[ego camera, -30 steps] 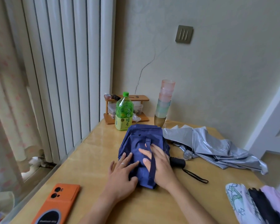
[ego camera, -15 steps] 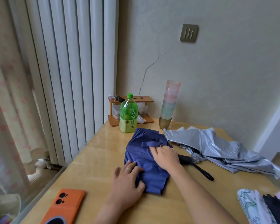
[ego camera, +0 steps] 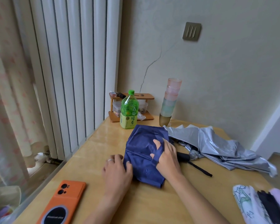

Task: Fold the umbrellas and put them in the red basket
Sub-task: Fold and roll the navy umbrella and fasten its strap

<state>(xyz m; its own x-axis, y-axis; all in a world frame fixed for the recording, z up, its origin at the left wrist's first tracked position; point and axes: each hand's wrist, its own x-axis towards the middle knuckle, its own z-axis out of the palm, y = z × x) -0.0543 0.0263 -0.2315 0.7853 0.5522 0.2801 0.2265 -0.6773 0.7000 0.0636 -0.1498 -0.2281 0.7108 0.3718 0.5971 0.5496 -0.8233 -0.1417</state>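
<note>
A navy blue umbrella (ego camera: 142,152), collapsed and flattened, lies in the middle of the wooden table (ego camera: 152,204). My right hand (ego camera: 167,157) lies on its right side, and the umbrella's closing strap (ego camera: 157,155) runs over the hand between thumb and fingers, pulled toward me. My left hand (ego camera: 117,170) grips the canopy's left edge, thumb on top of the fabric. To the right lies a silver umbrella (ego camera: 217,144) with loose canopy, its black handle (ego camera: 183,156) behind my right hand. No red basket is in view.
An orange phone (ego camera: 61,202) lies at the front left. A green tea bottle (ego camera: 129,110), a small wooden rack (ego camera: 136,107) and stacked cups (ego camera: 169,102) stand at the back. More folded umbrellas (ego camera: 255,206) sit at the front right. A radiator (ego camera: 74,70) flanks the table's left edge.
My right hand went from pressing the canopy flat to taking the strap and drawing it toward me. My left hand slid from the top of the fabric to its left edge.
</note>
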